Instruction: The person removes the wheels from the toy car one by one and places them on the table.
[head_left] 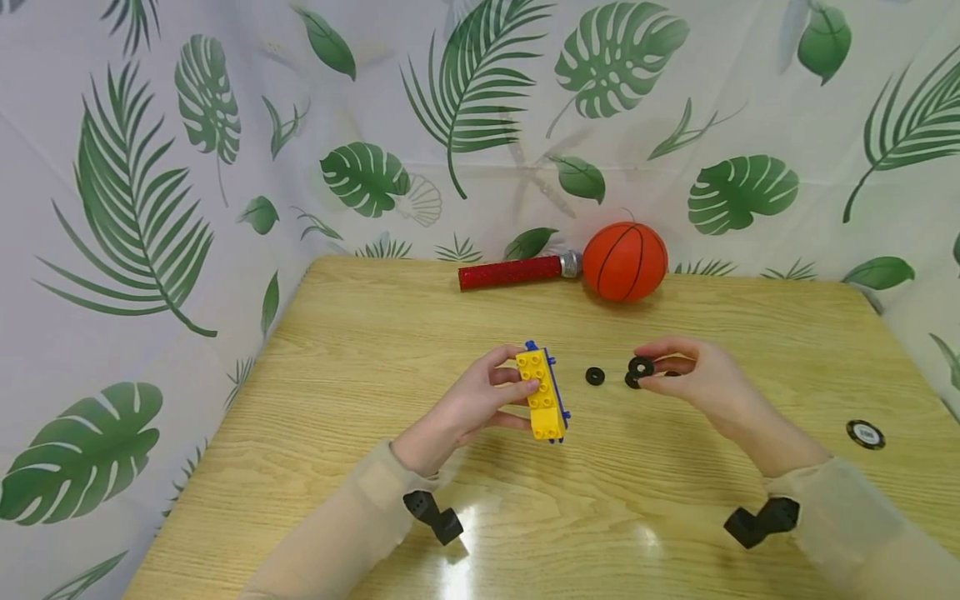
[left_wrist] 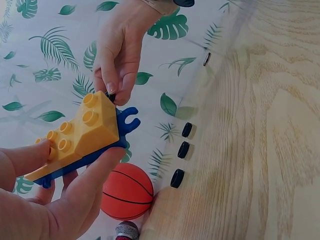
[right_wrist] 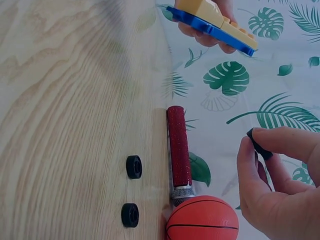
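My left hand [head_left: 480, 396] holds a yellow and blue toy block car body [head_left: 542, 393], thumb on its studded yellow top. Blue axle clips [left_wrist: 131, 120] stick out of its underside, with no wheels on the ones that show. Across from it, my right hand [head_left: 697, 375] pinches a small black toy wheel [head_left: 642, 367] between thumb and fingers, above the table and apart from the car body. Several more black wheels lie on the table, among them one wheel [head_left: 595, 376] between the hands and another [left_wrist: 177, 178] in the left wrist view.
At the back of the wooden table [head_left: 360, 333] lies a red microphone [head_left: 517, 272], its head against an orange basketball [head_left: 625, 261]. A black poker chip [head_left: 866, 433] lies on the right. Leaf-printed cloth [head_left: 300, 167] hangs behind and along the left side.
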